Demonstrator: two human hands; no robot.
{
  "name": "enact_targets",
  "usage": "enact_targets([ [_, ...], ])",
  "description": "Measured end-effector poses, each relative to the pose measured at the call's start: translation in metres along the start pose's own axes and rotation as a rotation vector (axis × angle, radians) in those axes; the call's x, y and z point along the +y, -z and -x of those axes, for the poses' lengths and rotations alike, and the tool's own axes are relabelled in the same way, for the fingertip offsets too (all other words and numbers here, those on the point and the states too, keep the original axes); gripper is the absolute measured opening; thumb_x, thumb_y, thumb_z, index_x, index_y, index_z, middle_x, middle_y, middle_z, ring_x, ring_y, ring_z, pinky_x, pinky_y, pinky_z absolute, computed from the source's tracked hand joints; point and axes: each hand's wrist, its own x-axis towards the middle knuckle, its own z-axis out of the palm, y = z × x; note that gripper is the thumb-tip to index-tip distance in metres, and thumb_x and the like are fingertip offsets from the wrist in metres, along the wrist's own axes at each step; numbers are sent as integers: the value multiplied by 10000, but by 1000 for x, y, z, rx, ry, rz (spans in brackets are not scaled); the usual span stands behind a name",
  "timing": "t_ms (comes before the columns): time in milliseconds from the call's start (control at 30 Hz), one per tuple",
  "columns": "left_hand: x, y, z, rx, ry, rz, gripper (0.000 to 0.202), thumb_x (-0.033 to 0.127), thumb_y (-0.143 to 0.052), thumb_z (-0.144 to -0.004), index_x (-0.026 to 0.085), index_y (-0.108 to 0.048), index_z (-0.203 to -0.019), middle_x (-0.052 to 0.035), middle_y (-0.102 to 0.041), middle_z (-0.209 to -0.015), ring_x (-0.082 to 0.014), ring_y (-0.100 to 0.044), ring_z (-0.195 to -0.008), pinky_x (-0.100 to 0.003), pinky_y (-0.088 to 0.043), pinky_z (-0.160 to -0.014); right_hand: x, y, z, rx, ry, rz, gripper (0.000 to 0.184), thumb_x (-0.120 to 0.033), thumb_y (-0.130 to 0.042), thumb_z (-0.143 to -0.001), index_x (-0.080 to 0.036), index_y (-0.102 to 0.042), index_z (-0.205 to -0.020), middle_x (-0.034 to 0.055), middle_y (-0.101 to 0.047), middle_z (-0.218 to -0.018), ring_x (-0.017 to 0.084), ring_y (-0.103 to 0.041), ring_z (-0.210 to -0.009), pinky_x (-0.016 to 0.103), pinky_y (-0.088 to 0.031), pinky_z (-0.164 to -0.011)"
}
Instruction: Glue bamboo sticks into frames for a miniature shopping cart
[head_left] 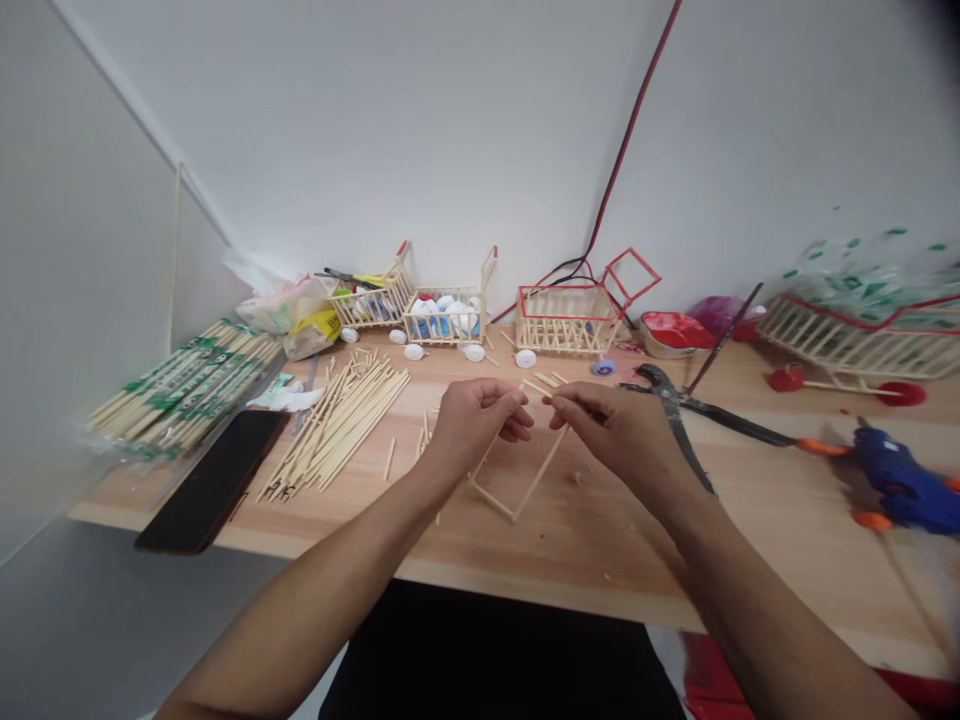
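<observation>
A four-sided frame of thin wooden sticks [541, 470] is in front of me, its near corner low over the table. My left hand [480, 420] is closed at the frame's left side, thumb against the forefinger. With thumb and fingers pinched, my right hand [611, 425] grips the frame's far right corner, where a short stick end pokes out toward my left hand. The fingers hide the upper joints. Short cut sticks [424, 435] lie beside my left wrist. A pile of loose bamboo sticks [352, 420] is further left.
Small stick-built carts [566, 325] line the wall. Wrapped chopsticks [187, 390] and a black phone [217, 480] lie left. Dark-handled pliers [739, 423], a blue glue gun [904, 480], a tray of red paint [677, 332] and a bigger cart [862, 340] stand right.
</observation>
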Motion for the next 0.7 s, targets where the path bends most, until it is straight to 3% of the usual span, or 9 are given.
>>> enact_targets([
  [233, -1, -1, 1, 29, -1, 4, 127, 186, -621, -812, 104, -670, -729, -52, -695, -636, -110, -640, -495, -216, -521, -515, 1, -1, 1, -27, 13, 14, 274, -264, -519, -885, -217, -651, -650, -8, -715, -674, 134, -623, -595, 245, -404, -568],
  [700, -2, -2, 3, 57, -9, -11, 135, 196, -630, -808, 108, -669, -713, -50, -697, -629, -115, -647, -506, -219, -531, -529, 2, -3, 3, -32, 47, 45, 300, -263, -512, -905, -232, -665, -649, 17, -747, -749, 184, -681, -693, 276, -446, -621],
])
